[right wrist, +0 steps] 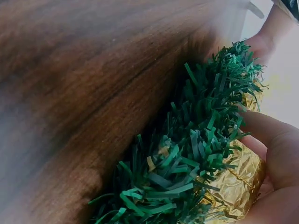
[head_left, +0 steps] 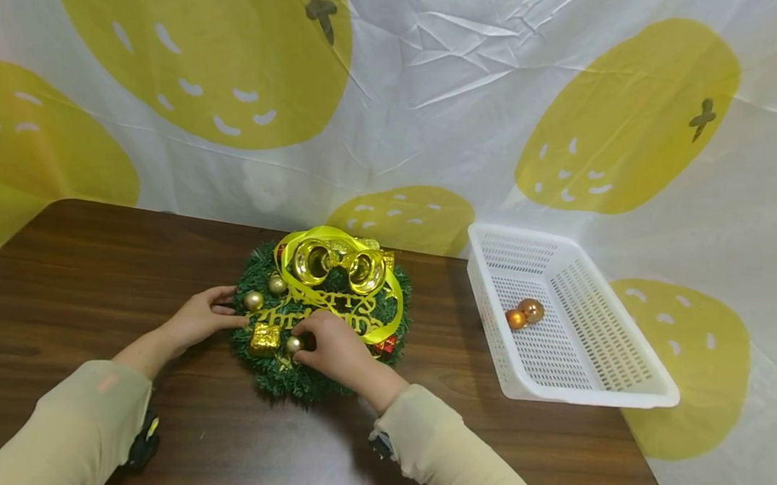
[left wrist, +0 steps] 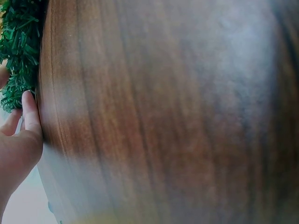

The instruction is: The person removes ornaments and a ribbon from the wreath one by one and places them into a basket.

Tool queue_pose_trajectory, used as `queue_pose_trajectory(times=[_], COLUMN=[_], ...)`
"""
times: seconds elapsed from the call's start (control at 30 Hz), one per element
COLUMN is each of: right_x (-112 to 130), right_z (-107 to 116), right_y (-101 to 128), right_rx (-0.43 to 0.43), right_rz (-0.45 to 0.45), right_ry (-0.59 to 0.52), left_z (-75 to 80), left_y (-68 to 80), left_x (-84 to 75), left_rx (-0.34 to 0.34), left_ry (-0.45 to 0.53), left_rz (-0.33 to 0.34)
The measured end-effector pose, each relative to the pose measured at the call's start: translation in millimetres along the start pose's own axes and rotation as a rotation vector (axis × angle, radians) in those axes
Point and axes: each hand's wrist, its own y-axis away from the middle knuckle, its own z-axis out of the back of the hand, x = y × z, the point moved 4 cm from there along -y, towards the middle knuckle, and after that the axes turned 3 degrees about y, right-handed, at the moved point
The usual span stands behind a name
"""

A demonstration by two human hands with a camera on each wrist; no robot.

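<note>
Dark wood-grain table, crinkled white backdrop w/ yellow blobs behind. We see a bristly green tinsel wreath mid-table; left hand rests w/ relaxed fingers on its edge, right hand pinches a small gold bauble. Perforated white plastic basket at right.

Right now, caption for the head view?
Both hands on a wreath; right hand pinches a gold ball, left hand steadies its edge.

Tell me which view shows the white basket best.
The head view: the basket is seen whole on the table's right side, with two small balls inside. Neither wrist view shows it; they show only wood grain, green wreath and fingers.
</note>
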Motion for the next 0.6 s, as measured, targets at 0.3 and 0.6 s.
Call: queue_pose_trajectory(times=[0.3,0.6], right_x=[-9.3,-19.9], right_z=[2.0,5.3], right_y=[0.4,0.1], right_rx=[0.0,-0.026], right_rz=[-0.072,-0.166], right_ry=[-0.266,-0.483], left_z=[-1.0,-0.1], left_y=[0.3,0.0], left_x=[-0.7,-0.4], left_rx=[-0.002,-0.002], left_ry=[0.002,0.002], left_rz=[0.007,-0.001])
